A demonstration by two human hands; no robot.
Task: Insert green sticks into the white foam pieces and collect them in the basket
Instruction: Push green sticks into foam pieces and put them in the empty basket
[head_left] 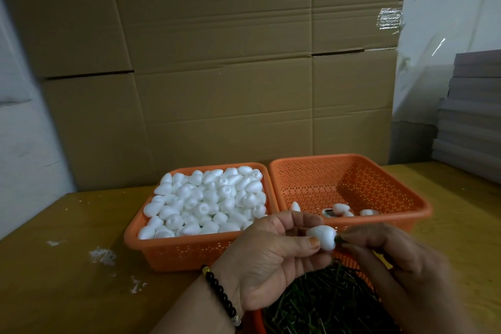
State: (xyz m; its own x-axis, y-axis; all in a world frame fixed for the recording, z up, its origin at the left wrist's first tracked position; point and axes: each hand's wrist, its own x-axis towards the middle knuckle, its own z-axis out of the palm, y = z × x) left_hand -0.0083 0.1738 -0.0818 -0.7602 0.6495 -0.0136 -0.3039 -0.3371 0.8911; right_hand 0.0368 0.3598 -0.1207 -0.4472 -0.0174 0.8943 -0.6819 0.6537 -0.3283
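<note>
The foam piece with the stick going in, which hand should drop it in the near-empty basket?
Probably the left hand. It already grips the foam piece, just in front of the near-empty basket. The right hand pinches only the stick.

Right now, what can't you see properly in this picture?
Head view:
- Green stick: mostly hidden by right hand fingers, which are blurred.
- Foam piece: partly covered by left hand.
- Stick pile: cut off by bottom edge.
- Dark thing in the right basket: too small.

A packing workroom: stacked cardboard cartons [217, 68] are rising beyond the hands, bulk foam-filled basket [151, 247] sitting just ahead.
</note>
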